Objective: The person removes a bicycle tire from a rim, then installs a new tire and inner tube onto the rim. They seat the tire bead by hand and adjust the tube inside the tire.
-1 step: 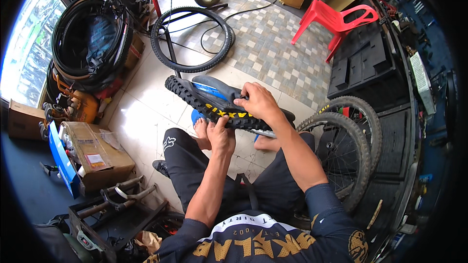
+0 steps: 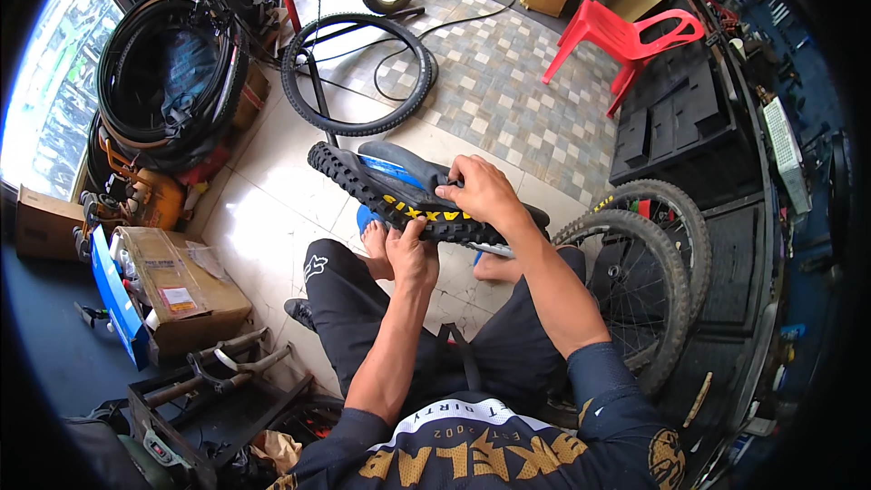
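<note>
Knobby tyre, blk w/ yellow lettering, is held tilted above the tiled floor, out beyond the knees. Its near side is gripped by L hand, thumb pressed up against it. Dark rubber piece on far side is pinched btwn thumb & fingers of R hand; whether tube or tyre edge can't be told. Blue strip is seen alongside. Loose tyre is seen beyond, red chair farther R; two spoked wheels are stood near R knee.
</note>
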`<action>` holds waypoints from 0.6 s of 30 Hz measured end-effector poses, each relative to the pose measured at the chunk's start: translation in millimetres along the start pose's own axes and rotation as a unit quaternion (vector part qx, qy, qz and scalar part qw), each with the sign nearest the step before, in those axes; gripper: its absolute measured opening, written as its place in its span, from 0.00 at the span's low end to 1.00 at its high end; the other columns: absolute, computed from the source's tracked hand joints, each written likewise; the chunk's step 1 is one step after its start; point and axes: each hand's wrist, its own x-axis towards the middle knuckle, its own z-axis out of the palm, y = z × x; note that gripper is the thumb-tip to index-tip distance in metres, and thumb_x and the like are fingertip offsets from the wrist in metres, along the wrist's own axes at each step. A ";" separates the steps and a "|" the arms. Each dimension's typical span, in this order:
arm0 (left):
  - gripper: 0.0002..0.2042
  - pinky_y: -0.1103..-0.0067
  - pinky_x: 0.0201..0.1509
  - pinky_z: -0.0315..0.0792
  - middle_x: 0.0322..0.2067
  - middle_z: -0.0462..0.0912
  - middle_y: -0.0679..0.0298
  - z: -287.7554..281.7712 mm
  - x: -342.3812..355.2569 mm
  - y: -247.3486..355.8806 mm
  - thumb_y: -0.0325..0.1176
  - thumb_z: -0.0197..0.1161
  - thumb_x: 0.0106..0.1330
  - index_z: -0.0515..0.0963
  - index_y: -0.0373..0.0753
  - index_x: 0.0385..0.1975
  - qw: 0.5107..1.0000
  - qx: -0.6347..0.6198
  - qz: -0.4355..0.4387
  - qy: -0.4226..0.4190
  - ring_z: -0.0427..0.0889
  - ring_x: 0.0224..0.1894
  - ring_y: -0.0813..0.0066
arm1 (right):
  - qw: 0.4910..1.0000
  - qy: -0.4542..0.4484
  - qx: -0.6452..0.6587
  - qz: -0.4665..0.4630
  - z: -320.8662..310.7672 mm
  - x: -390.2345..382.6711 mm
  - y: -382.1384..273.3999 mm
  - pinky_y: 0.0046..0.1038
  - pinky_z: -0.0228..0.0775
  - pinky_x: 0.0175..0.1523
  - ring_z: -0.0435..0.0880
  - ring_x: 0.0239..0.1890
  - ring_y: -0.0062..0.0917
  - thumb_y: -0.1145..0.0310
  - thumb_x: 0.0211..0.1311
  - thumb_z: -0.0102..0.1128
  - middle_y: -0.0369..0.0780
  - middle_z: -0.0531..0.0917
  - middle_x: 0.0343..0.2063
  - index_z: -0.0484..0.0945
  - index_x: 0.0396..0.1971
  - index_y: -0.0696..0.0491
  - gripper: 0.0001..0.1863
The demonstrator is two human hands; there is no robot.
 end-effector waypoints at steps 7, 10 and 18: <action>0.13 0.66 0.58 0.82 0.46 0.85 0.59 -24.3 10.7 6.1 0.16 0.57 0.67 0.75 0.32 0.50 0.999 -0.011 0.037 0.036 0.87 0.47 0.63 | 0.991 -0.120 0.051 0.013 18.9 15.3 29.4 0.36 0.75 0.60 0.84 0.53 0.39 0.37 0.63 0.69 0.45 0.86 0.50 0.80 0.55 0.52 0.34; 0.15 0.66 0.57 0.82 0.47 0.84 0.61 -51.2 1.8 18.7 0.16 0.57 0.65 0.75 0.34 0.50 0.999 -0.018 0.005 0.034 0.85 0.49 0.65 | 0.945 -0.299 0.132 -0.022 13.5 17.0 69.5 0.32 0.72 0.62 0.82 0.56 0.31 0.19 0.55 0.59 0.44 0.87 0.50 0.82 0.57 0.53 0.51; 0.13 0.64 0.60 0.80 0.48 0.83 0.55 -50.9 27.1 43.6 0.18 0.56 0.66 0.74 0.28 0.51 0.995 -0.069 -0.028 0.061 0.86 0.48 0.59 | 0.959 -0.276 0.044 0.037 -14.6 2.0 58.0 0.35 0.77 0.51 0.87 0.41 0.30 0.11 0.48 0.53 0.42 0.89 0.34 0.90 0.44 0.54 0.55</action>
